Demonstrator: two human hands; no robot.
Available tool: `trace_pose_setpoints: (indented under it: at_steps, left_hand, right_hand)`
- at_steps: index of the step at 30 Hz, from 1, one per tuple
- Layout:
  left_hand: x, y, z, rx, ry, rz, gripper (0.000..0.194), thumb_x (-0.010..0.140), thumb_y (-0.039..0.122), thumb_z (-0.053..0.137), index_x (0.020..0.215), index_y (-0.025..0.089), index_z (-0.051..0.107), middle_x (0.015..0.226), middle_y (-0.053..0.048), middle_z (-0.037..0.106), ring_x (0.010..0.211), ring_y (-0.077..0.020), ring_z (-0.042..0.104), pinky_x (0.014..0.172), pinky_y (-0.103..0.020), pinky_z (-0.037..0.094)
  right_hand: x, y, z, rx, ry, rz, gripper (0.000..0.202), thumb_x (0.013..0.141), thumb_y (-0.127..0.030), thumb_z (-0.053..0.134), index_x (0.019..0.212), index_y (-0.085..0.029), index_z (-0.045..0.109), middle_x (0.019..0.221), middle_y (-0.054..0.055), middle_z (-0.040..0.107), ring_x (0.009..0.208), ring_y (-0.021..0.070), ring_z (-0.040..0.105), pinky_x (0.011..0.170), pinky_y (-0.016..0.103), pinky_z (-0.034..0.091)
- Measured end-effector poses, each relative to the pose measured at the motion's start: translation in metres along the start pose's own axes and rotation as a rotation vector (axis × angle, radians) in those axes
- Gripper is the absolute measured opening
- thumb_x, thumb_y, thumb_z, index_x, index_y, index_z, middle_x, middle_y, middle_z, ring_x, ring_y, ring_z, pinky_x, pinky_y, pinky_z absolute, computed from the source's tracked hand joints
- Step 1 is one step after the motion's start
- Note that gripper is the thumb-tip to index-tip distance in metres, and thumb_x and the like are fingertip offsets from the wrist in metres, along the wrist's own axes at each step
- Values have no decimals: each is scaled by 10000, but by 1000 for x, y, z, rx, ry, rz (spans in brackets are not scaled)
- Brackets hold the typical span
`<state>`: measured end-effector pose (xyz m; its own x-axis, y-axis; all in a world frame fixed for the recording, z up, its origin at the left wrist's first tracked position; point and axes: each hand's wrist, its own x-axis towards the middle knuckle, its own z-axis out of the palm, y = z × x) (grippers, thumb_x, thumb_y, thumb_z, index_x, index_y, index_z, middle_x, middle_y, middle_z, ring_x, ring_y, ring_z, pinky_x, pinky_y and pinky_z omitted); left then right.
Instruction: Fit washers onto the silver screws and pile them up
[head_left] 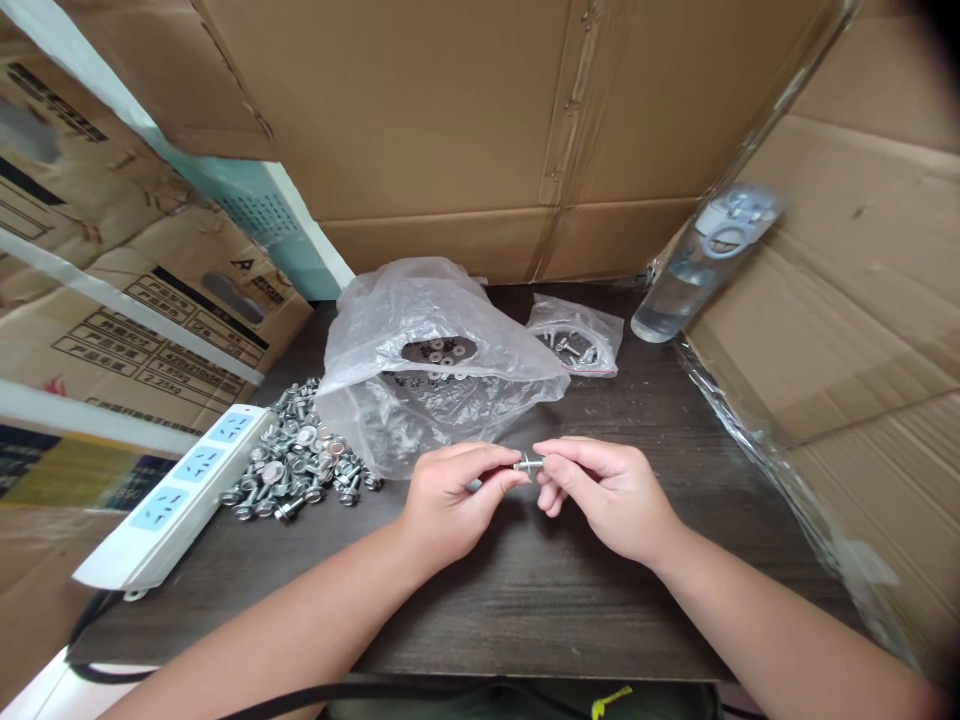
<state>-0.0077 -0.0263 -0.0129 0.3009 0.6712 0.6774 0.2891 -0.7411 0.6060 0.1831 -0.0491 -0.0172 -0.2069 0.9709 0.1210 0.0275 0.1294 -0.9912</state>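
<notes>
A small metal bolt (531, 464) is held level between my two hands, above the dark table (585, 610). My left hand (457, 495) pinches its left end between thumb and forefinger. The thumb and forefinger of my right hand (607, 490) close on its right end. Something flat and round, like a washer, seems to sit around the bolt's middle. Left of my hands lies a pile of metal bolts (300, 465). Behind them a translucent plastic bag (420, 300) shows washers through its opening. A smaller clear bag (574, 335) holds small screws.
A white power strip (176, 500) lies at the left beside the bolts. A water bottle (697, 265) stands tilted at the back right. Cardboard walls (435, 110) enclose the back and sides. A black cable (277, 700) crosses the front edge.
</notes>
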Motion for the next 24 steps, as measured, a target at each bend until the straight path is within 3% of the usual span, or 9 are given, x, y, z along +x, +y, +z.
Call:
trace_pose_setpoints:
  at_steps: [5, 10, 17, 24]
  left_hand:
    - [0, 0, 1, -2, 10, 6, 72, 764, 116, 742, 834, 112, 725, 745, -40, 756, 619, -67, 685, 597, -110, 536]
    - [1, -1, 0, 25, 22, -12, 81, 761, 131, 749, 838, 117, 727, 721, -36, 749, 599, -70, 676, 574, -118, 530]
    - [1, -1, -1, 6, 20, 4, 71, 767, 137, 746, 836, 127, 734, 764, -49, 764, 648, -83, 703, 630, -131, 565]
    - [0, 0, -1, -8, 0, 30, 68, 767, 135, 745, 833, 127, 729, 767, -54, 763, 657, -92, 710, 631, -139, 571]
  right_hand:
    - [1, 2, -3, 177, -62, 144, 364, 904, -429, 611, 1019, -99, 708, 734, 58, 671, 570, 117, 674, 546, 229, 591]
    - [2, 0, -7, 202, -134, 164, 367, 854, -346, 694, 1127, -102, 674, 724, 53, 689, 600, 112, 685, 612, 225, 598]
    - [3, -5, -4, 236, -138, 235, 334, 836, -375, 700, 989, -80, 674, 705, 25, 636, 521, 109, 658, 510, 209, 566]
    - [2, -3, -4, 193, -191, 275, 420, 903, -482, 591, 786, -79, 615, 583, 58, 643, 479, 110, 631, 492, 195, 528]
